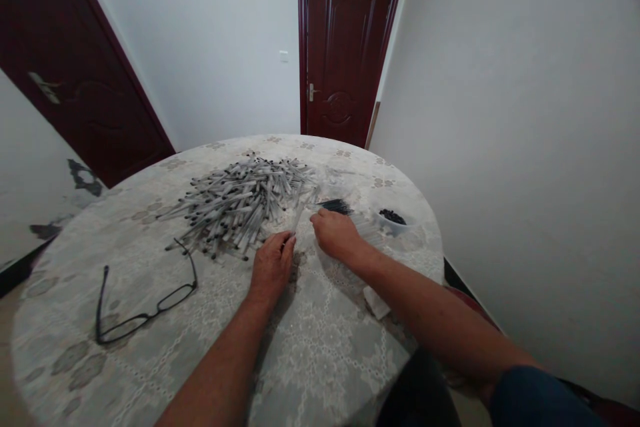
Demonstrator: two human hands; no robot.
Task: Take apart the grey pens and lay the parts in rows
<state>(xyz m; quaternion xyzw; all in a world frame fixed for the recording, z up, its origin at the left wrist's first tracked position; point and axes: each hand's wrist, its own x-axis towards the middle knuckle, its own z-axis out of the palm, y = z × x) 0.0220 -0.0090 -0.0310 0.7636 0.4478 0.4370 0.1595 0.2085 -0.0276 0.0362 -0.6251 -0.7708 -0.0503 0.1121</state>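
My left hand [273, 261] is closed on a slim translucent tube, looking like a pen barrel [297, 217], which points up and away from me. My right hand [334, 232] is pinched just to the right of it; whatever sits between its fingertips is too small to make out. Just beyond the right hand lies a bunch of thin dark sticks [336, 205], like pen refills. A big heap of grey-white pens [240, 203] with black ends spreads to the left of the tube. A small clear bowl [396, 225] of little black pieces [393, 216] stands farther right.
Black-framed glasses [150, 315] lie unfolded at the table's left. A small white block-like thing [376, 303] rests under my right forearm. The round table [320, 360] has a patterned cloth. Walls and closed dark red doors [345, 47] stand beyond it.
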